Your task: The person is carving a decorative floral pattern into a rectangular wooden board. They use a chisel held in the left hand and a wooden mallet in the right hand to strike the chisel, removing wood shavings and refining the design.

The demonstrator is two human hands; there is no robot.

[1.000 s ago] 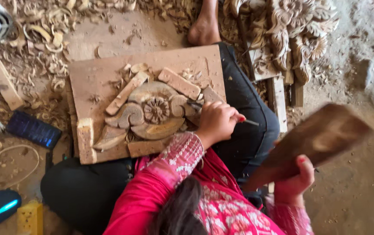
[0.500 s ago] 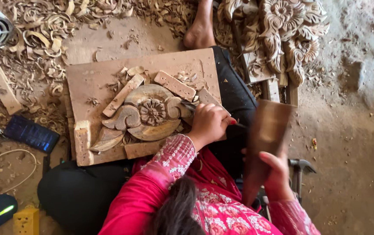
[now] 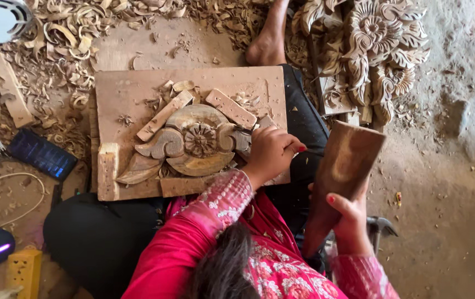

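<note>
The carved rosette [image 3: 200,141] lies on a wooden board [image 3: 121,94] across the person's lap, wedged by wood blocks. Its central flower and scrolls are already shaped; the outer leaf at the left looks rougher, so detailing seems left to do. The left hand [image 3: 270,152] is closed around a chisel [image 3: 304,150] at the carving's right edge. The right hand [image 3: 351,213] grips a wooden mallet [image 3: 345,166], raised. No labelled packages show; a yellow socket block [image 3: 22,268] sits near left.
</note>
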